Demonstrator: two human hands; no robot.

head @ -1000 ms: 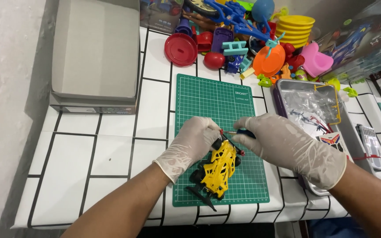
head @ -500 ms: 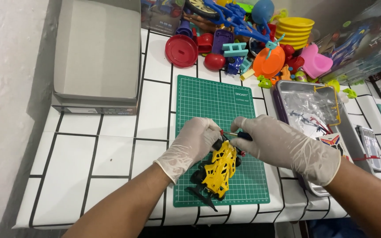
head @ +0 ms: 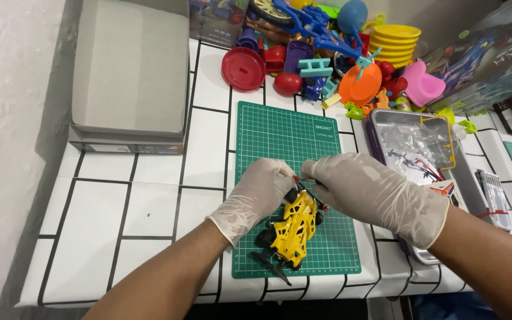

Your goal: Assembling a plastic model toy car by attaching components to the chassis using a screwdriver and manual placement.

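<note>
Gloved left hand (head: 260, 188) and right hand (head: 360, 191) both pinching front end of yellow toy car (head: 293, 229), resting on green cutting mat (head: 280, 139) at counter (head: 149, 201) edge. Metal tray (head: 380, 127) w/ plastic parts just right of mat; grey box (head: 128, 71) to left, toy pile (head: 327, 53) behind.

Your left hand (head: 260, 192) & right hand (head: 367, 192) wore whitish see-through gloves. Toy car (head: 293, 228) was yellow w/ black wheels. Cutting mat (head: 280, 133) was green w/ a pale grid. Counter (head: 149, 201) was white tile, black lines. Tray (head: 380, 127) was silver; box (head: 128, 71) grey.
</note>
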